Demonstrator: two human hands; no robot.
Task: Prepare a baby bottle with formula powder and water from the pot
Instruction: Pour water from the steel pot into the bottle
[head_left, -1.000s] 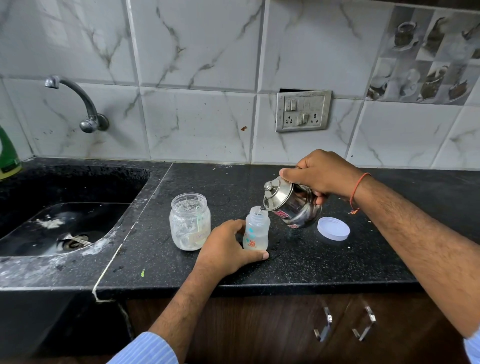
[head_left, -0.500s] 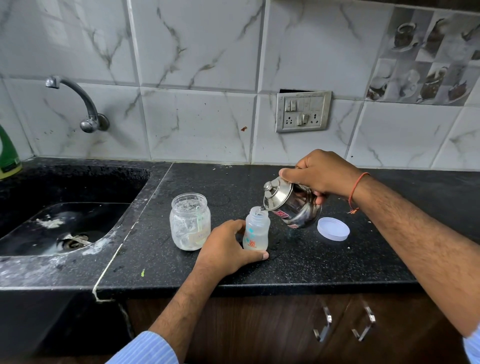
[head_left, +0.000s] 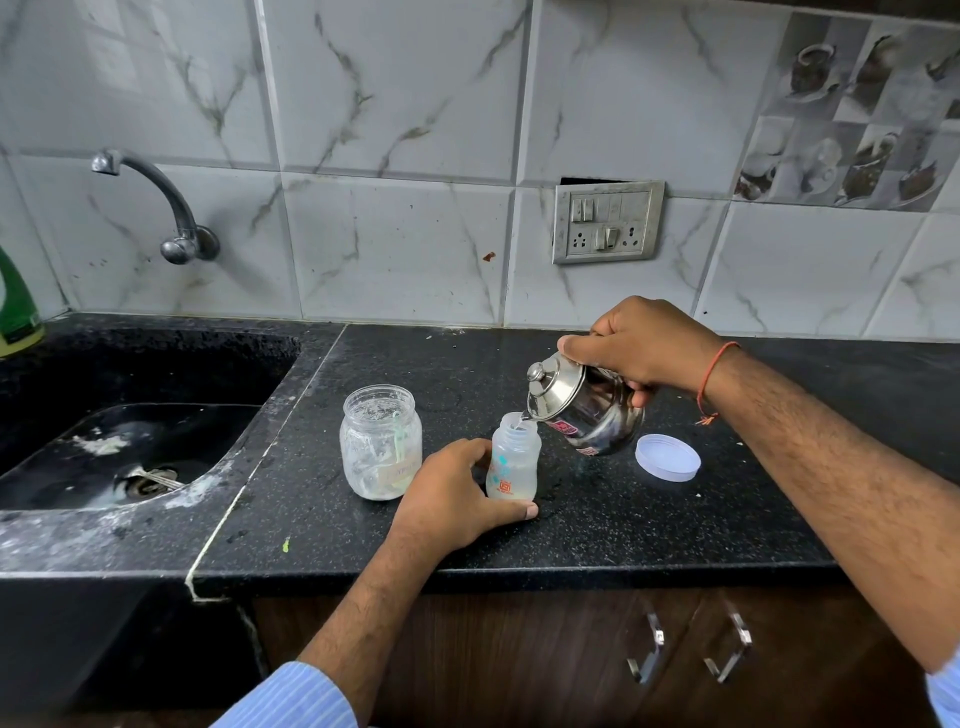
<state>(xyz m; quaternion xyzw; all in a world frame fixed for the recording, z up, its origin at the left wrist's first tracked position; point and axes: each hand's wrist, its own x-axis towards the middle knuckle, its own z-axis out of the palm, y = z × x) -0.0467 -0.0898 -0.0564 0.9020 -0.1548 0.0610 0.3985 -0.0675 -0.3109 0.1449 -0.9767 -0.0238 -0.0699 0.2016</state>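
A small translucent baby bottle (head_left: 514, 460) stands upright and uncapped on the black counter (head_left: 597, 525). My left hand (head_left: 457, 499) grips it low on its left side, thumb curled along its base. My right hand (head_left: 644, 348) holds a shiny steel pot (head_left: 587, 410) with a knobbed lid, tilted left so its spout sits over the bottle's mouth. A thin stream of water runs into the bottle. Left of the bottle stands an open glass jar (head_left: 381, 441) smeared with white powder, a pale green scoop inside.
A white round lid (head_left: 667, 457) lies on the counter right of the pot. A black sink (head_left: 124, 441) with a wall tap (head_left: 156, 202) lies to the left, a green bottle (head_left: 15, 306) at its far corner. Cabinet handles (head_left: 691, 654) sit below the counter edge.
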